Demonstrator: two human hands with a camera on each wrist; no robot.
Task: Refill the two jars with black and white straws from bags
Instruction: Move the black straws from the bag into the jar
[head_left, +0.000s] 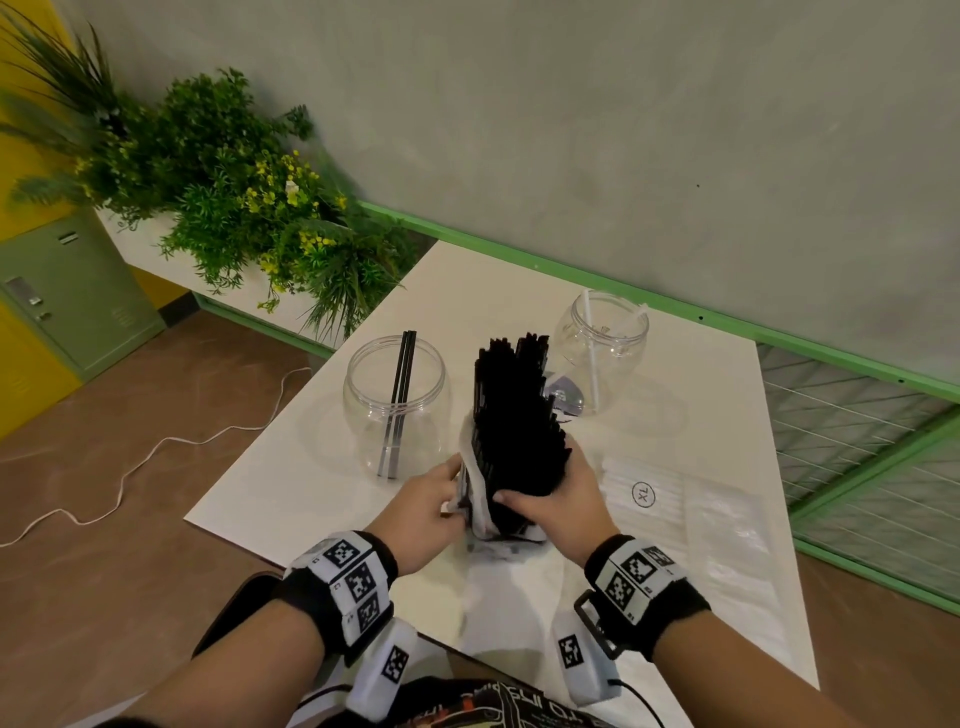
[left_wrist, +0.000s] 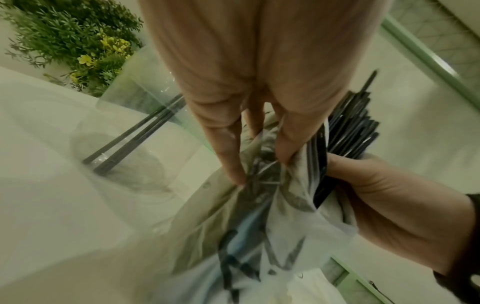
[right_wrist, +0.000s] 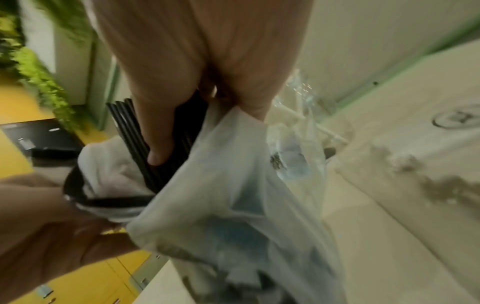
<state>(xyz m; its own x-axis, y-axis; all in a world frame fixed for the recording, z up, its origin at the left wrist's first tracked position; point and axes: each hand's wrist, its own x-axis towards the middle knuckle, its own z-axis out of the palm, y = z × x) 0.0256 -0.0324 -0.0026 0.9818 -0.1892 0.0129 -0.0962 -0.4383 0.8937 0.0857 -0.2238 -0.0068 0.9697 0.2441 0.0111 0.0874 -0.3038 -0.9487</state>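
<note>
A thick bundle of black straws (head_left: 511, 415) stands upright over the white table (head_left: 291, 478), its lower end in a crumpled clear plastic bag (head_left: 480, 512). My right hand (head_left: 558, 499) grips the bundle (right_wrist: 140, 131) low down, thumb across the straws. My left hand (head_left: 428, 506) pinches the bag's film (left_wrist: 262, 185) beside it. A clear jar (head_left: 395, 402) with a few black straws stands to the left. Behind the bundle, a second clear jar (head_left: 605, 343) holds a white straw or two.
A flat clear bag of white straws (head_left: 670, 499), marked XL, lies on the table to the right. Plants (head_left: 234, 197) stand at the back left, and a green rail (head_left: 571, 275) runs along the wall. A white cable (head_left: 130, 467) trails on the floor.
</note>
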